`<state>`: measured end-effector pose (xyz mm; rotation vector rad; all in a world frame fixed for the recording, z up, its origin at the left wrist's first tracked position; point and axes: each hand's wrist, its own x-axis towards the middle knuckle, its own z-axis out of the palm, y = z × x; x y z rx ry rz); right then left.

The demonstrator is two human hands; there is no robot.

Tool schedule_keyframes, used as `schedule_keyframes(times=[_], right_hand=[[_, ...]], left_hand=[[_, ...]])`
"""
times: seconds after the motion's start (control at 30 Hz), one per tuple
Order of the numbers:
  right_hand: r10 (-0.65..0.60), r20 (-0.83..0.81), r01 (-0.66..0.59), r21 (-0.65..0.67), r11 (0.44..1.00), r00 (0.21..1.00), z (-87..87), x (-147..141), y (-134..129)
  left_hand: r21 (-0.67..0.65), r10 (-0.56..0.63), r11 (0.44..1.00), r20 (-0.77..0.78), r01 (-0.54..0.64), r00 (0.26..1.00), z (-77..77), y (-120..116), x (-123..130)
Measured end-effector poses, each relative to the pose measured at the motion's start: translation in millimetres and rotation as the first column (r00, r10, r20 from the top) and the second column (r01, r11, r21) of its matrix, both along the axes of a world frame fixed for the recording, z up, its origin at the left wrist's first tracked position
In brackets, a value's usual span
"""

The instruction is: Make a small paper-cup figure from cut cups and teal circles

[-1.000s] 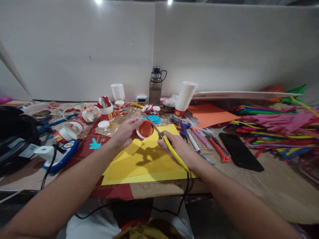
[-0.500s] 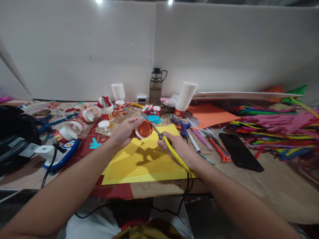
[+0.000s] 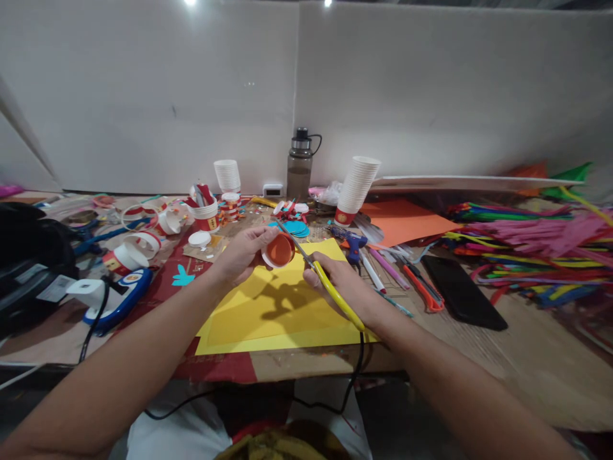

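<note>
On the worktop [image 3: 541, 364], left of the yellow paper [image 3: 287, 342], some cut white-and-red cups [image 3: 127, 257] lie on their sides. A small blue paper shape [image 3: 182, 276] lies nearer, just left of the yellow paper. It looks already cut out.

Next comes the left hand [image 3: 245, 254], over the left back part of the yellow paper. Its thumb and fingers pinch the edge of a short cup piece [image 3: 278, 249]. This piece is up above the back of the yellow paper, with its orange inside showing.

The scissors [image 3: 328, 289] come next, above the right part of the yellow paper. Their blades are right by the cup piece. I cannot tell if they bite into it. The right hand [image 3: 345, 280] has its fingers curled around the yellow handles.

Right of the yellow paper lie a blue glue gun [image 3: 355, 246], then a black phone [image 3: 462, 291], then lots of fuzzy sticks [image 3: 531, 236].

The cup piece looks short already, so I think some cutting is done. The trimming seems not finished, because the scissors are still at it.

Half a second ago, the cup piece was a tiny bit more to the left over the yellow paper. The scissors look almost the same.
</note>
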<state>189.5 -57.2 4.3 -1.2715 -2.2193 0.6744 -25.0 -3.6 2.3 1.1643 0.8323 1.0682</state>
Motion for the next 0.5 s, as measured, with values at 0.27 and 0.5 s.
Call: schedule_keyframes(times=[0.27,0.5], right_hand=[[0.001,-0.003,-0.001,-0.004,1.000,1.000,-1.7,1.3,-0.3],[-0.012,-0.017,0.012,-0.007,1.000,1.000,-4.4,1.9,1.2]], left_hand=[[0.008,0.003,1.000,-0.023,-0.002,1.000,0.8,0.4,-0.6],[0.004,0.033,0.999,0.010,-0.033,0.999,1.7,0.9,-0.6]])
